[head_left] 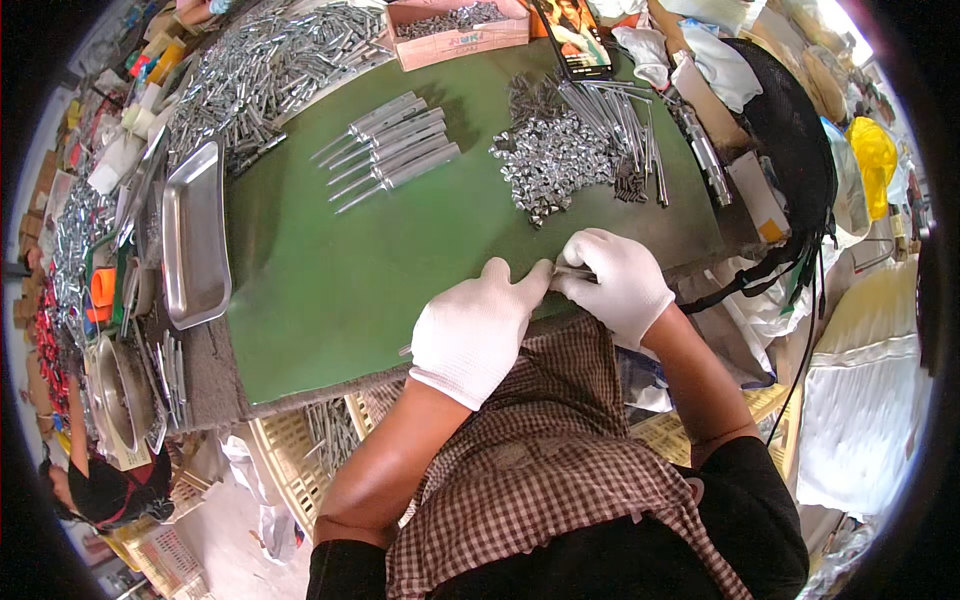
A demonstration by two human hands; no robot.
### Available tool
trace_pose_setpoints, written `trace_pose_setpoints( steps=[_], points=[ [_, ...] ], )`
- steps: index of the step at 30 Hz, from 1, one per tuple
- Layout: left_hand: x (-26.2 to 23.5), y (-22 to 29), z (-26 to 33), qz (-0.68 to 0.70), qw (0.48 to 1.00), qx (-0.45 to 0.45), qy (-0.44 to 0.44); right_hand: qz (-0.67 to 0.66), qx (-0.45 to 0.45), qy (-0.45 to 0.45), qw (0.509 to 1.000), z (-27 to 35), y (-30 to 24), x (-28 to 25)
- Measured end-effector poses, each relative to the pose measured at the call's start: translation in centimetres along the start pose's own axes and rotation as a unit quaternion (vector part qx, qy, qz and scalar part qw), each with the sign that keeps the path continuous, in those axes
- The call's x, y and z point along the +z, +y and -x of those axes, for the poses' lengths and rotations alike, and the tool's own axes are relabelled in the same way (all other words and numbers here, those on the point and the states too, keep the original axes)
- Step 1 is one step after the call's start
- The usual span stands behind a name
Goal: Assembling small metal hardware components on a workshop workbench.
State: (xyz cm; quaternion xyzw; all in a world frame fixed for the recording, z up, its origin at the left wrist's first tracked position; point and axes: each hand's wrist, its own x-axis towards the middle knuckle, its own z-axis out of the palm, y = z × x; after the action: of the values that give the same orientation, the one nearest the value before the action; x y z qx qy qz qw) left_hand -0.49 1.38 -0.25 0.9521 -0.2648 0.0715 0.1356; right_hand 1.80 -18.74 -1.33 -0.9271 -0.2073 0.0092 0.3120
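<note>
My left hand, in a white glove, is closed around a slim metal rod, whose end pokes out by the wrist. My gloved right hand pinches the metal piece at the other end, thumb and fingertips meeting near the left fingers. Most of the rod is hidden by the gloves. Beyond them, several silver cylinders with thin pointed shafts lie in a row on the green mat. Farther right are a pile of small shiny metal fittings, a bundle of long thin rods and small dark springs.
A steel tray stands at the mat's left edge. Behind lies a large heap of metal tubes, beside a pink box of small parts. A black mesh bag is at right. Another person is at far left.
</note>
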Motion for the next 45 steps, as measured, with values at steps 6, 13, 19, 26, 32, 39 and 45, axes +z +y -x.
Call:
trace_pose_setpoints(
  steps=[6,13,19,26,32,39,45],
  points=[
    [-0.1,0.2,-0.1,0.004,1.0,-0.006,-0.02,-0.356,-0.048,0.146,0.922,-2.2,1.2,2.2],
    [-0.7,0.6,-0.8,0.021,0.997,-0.035,-0.06,-0.841,0.046,0.184,0.506,-2.6,-0.5,3.1],
    [-0.7,0.5,-0.5,0.011,0.998,-0.027,-0.055,-0.772,-0.005,0.19,0.607,-2.6,-1.4,3.4],
    [-1.0,0.5,-0.7,0.008,0.998,-0.023,-0.058,-0.729,0.019,0.222,0.647,-2.6,-1.6,3.6],
    [-1.4,0.7,-1.2,0.024,0.995,-0.039,-0.088,-0.801,-0.002,0.198,0.565,-2.5,-1.4,3.4],
    [-0.4,0.5,-1.7,-0.021,0.999,0.015,-0.047,-0.568,0.022,0.262,0.78,-2.1,-1.8,4.0],
    [0.2,1.0,-1.7,-0.085,0.994,-0.009,-0.061,-0.732,-0.006,0.214,0.647,-2.7,-0.4,3.9]
  ],
)
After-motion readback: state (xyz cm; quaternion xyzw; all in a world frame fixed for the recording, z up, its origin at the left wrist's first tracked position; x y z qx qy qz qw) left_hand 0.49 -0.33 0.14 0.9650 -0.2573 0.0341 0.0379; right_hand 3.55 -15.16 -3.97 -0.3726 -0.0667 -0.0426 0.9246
